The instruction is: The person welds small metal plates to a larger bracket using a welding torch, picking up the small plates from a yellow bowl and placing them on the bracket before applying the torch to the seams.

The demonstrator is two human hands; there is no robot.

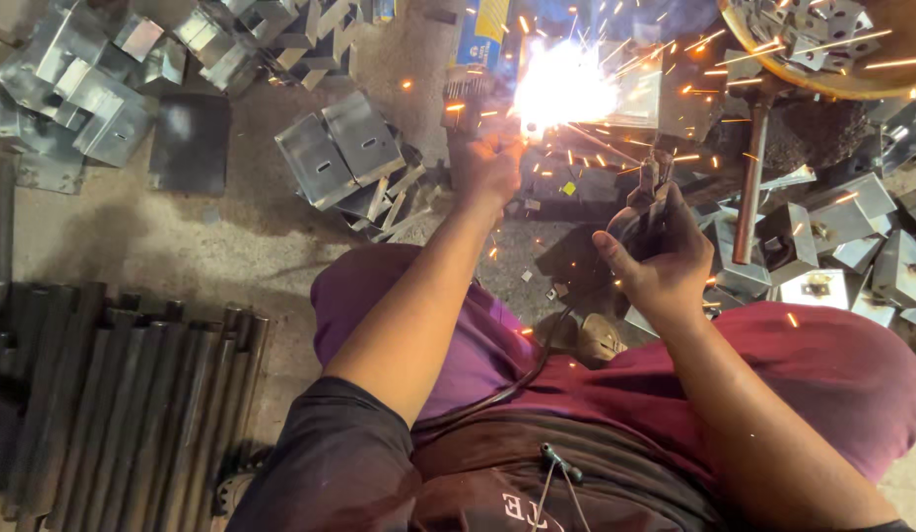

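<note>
My right hand (653,251) grips the handle of a welding electrode holder (647,187), its black cable running back over my lap. A bright white arc (561,91) burns at the tip and throws orange sparks outward. My left hand (489,166) reaches forward beside the arc and holds down a small metal piece (466,110) on the floor; the glare hides exactly what the fingers grip. I sit with purple-trousered knees spread on either side.
Folded grey sheet-metal brackets (341,156) lie in heaps at left (78,84) and right (852,246). Dark steel pipes (113,394) lie bundled at lower left. A round pan of brackets (822,39) stands on a post (748,187) at upper right.
</note>
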